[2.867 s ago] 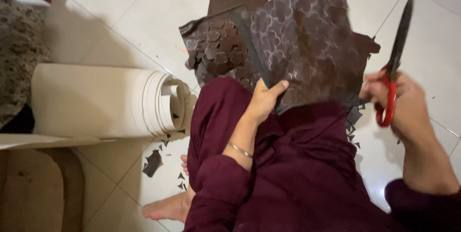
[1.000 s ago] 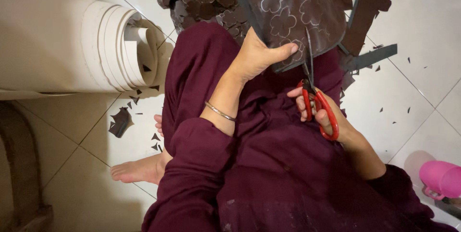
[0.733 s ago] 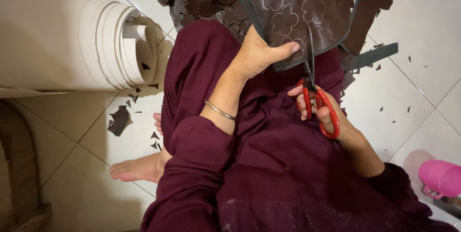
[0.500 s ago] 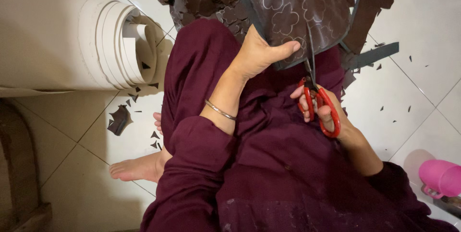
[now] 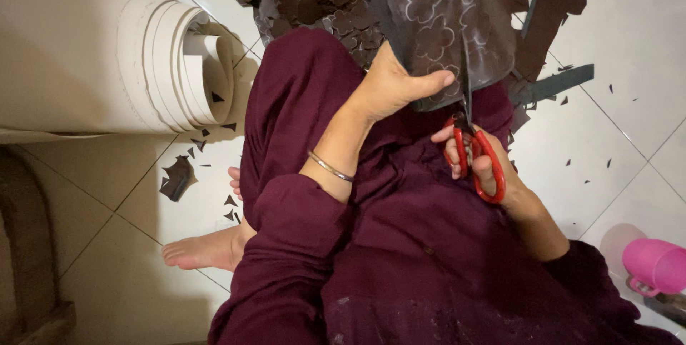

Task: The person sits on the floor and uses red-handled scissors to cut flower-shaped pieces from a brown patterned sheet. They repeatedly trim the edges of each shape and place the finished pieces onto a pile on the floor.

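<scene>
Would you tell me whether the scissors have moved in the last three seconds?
Yes. The scissors came in from the right, away from the sheet, and now cut into its lower edge.

Left hand (image 5: 389, 84) pinches closed; right hand (image 5: 479, 163) grips, fingers curled.

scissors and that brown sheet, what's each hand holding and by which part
Right hand holds the red-handled scissors by the finger loops; left hand grips the brown flower-marked sheet at its lower edge.
</scene>
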Demonstrator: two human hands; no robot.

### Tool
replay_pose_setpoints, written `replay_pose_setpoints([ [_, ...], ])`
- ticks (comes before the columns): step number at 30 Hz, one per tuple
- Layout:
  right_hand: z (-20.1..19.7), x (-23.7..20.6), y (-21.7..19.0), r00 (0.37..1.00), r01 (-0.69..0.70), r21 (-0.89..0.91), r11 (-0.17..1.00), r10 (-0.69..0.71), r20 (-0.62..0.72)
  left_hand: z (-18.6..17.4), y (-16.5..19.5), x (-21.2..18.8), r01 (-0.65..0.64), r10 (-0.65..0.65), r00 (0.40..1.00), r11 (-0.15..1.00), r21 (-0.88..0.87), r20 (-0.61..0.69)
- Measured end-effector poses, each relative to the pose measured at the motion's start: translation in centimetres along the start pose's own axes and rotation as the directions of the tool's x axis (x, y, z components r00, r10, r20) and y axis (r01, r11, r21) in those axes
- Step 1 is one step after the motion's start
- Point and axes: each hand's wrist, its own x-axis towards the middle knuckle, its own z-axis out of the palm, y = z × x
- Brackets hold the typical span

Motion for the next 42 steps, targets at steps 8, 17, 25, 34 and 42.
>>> replay_pose_setpoints([
  [8,0.5,0.1,-0.3,0.997,-0.025,0.011,1.000,0.026,-0.068,0.1,0.1,-0.2,0.048,-0.047,0.999,0.998,-0.047,0.022],
  [17,0.5,0.2,0.6,0.996,0.002,0.017,1.000,0.000,-0.093,0.3,0.0,-0.3,0.117,-0.116,0.993,0.993,-0.030,0.031],
  [25,1.2,0.2,1.2,0.979,-0.071,0.070,0.995,0.083,-0.185,0.1,0.0,-0.5,0.147,-0.144,0.988,0.989,-0.034,0.061],
  [34,0.9,0.3,0.6,0.977,-0.092,0.084,0.992,0.107,-0.187,0.1,0.4,-0.9,0.191,-0.188,0.970,0.981,-0.009,0.154],
  [42,0.4,-0.5,0.9,0.989,-0.044,0.138,0.989,0.062,-0.136,0.3,0.9,-1.4,0.138,-0.135,0.970,0.990,0.003,0.204],
])
